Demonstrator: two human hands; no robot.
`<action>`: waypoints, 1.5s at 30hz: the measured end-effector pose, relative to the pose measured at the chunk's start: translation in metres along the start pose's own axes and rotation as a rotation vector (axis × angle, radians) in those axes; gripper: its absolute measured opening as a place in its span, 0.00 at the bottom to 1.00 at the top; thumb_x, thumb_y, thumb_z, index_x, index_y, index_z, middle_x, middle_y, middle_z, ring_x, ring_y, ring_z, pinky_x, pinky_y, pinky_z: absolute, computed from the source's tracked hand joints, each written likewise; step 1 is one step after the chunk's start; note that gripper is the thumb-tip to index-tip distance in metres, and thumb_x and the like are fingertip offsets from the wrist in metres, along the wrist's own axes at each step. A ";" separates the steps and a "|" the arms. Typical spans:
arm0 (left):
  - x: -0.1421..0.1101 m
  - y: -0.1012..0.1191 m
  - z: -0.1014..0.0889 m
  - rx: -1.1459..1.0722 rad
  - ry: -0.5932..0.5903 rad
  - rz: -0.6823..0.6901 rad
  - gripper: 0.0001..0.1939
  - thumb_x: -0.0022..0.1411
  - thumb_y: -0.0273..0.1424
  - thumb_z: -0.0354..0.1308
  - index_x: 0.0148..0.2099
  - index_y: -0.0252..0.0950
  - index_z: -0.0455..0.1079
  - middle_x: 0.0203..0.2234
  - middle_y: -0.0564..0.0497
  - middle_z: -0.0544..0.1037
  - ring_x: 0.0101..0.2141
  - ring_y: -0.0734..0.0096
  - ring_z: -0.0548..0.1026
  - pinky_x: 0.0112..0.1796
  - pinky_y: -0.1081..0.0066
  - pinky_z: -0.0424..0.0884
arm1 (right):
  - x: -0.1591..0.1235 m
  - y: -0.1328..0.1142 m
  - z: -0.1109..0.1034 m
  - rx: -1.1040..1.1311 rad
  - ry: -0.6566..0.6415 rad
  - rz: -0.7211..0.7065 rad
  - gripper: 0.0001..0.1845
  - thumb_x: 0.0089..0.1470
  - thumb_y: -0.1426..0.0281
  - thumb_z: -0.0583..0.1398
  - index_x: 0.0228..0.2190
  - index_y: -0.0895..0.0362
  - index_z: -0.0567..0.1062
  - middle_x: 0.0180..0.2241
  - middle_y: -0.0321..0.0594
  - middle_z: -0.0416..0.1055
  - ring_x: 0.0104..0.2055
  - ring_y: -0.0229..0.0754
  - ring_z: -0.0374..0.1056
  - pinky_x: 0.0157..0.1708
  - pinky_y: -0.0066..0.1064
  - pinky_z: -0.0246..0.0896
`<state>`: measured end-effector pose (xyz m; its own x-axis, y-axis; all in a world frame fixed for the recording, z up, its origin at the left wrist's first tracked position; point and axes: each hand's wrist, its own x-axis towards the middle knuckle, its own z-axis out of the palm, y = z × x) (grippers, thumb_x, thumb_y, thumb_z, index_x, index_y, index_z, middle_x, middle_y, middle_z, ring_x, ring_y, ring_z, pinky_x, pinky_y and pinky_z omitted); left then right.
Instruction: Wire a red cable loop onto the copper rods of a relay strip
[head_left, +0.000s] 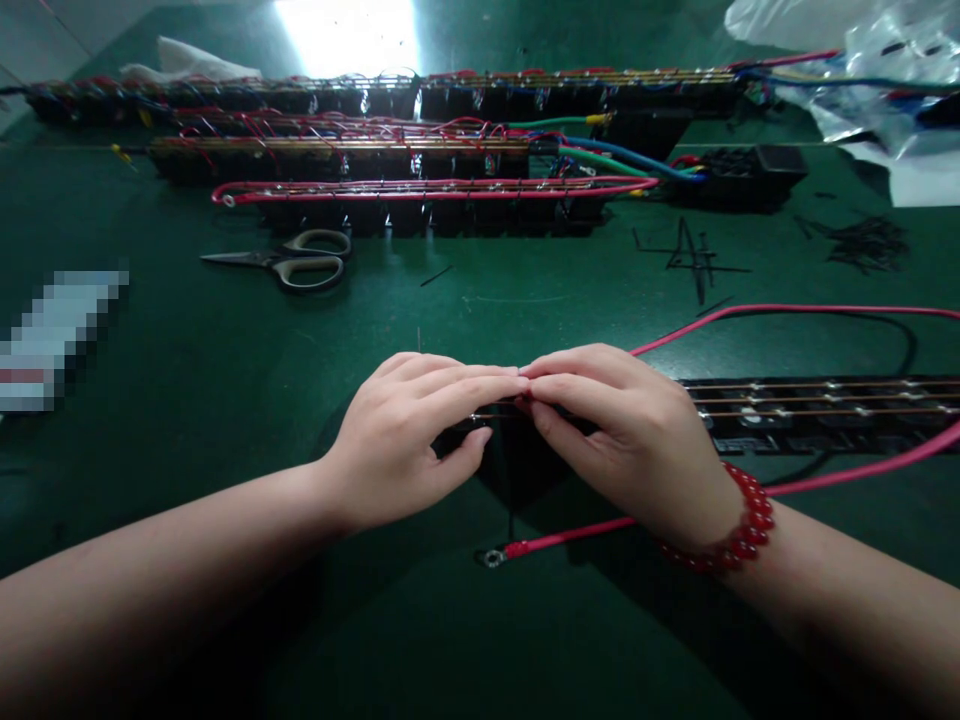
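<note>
Scissors [280, 259] (blades together) on green table [180, 420]

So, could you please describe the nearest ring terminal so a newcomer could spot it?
On the green table, find the right hand with the red bead bracelet. From under it, a red cable runs left to the metal ring terminal. Unlike the similar ring beyond the scissors, this lies on the hand's near side.

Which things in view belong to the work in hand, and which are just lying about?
In hand, likely:
near black strip, under left hand and right hand
red cable beside it

Lying about, untouched:
scissors
thin black pieces
black strips at the back
clear plastic bags
</note>
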<state>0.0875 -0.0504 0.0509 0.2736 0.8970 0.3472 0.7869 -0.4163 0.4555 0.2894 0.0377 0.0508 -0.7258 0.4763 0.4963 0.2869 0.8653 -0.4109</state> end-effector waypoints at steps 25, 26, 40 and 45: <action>0.000 0.000 0.000 0.013 -0.023 0.031 0.20 0.64 0.25 0.55 0.56 0.45 0.70 0.54 0.54 0.77 0.50 0.67 0.75 0.51 0.62 0.68 | 0.001 0.000 -0.001 -0.038 -0.018 -0.016 0.06 0.59 0.74 0.58 0.33 0.57 0.76 0.38 0.45 0.79 0.39 0.45 0.74 0.37 0.37 0.70; 0.000 0.000 0.000 0.010 -0.024 0.030 0.20 0.64 0.25 0.55 0.56 0.45 0.69 0.54 0.54 0.77 0.50 0.67 0.75 0.51 0.62 0.67 | 0.001 0.000 -0.001 -0.039 -0.019 -0.019 0.06 0.59 0.74 0.58 0.33 0.57 0.76 0.38 0.45 0.79 0.39 0.45 0.74 0.37 0.37 0.70; 0.000 0.001 0.000 -0.011 -0.023 0.010 0.19 0.63 0.25 0.57 0.55 0.42 0.69 0.53 0.54 0.77 0.50 0.67 0.75 0.51 0.62 0.67 | 0.000 -0.001 0.000 -0.043 -0.020 -0.022 0.06 0.59 0.75 0.58 0.34 0.59 0.77 0.39 0.45 0.78 0.39 0.46 0.74 0.37 0.38 0.70; 0.000 0.000 0.000 -0.013 -0.011 0.019 0.18 0.63 0.25 0.57 0.55 0.41 0.69 0.52 0.54 0.78 0.50 0.67 0.75 0.52 0.63 0.67 | 0.000 -0.001 0.001 -0.041 -0.022 -0.021 0.06 0.59 0.74 0.58 0.35 0.59 0.77 0.38 0.45 0.78 0.39 0.46 0.74 0.38 0.37 0.70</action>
<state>0.0875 -0.0506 0.0508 0.2951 0.8903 0.3468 0.7739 -0.4356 0.4597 0.2885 0.0373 0.0509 -0.7455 0.4544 0.4875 0.2959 0.8812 -0.3687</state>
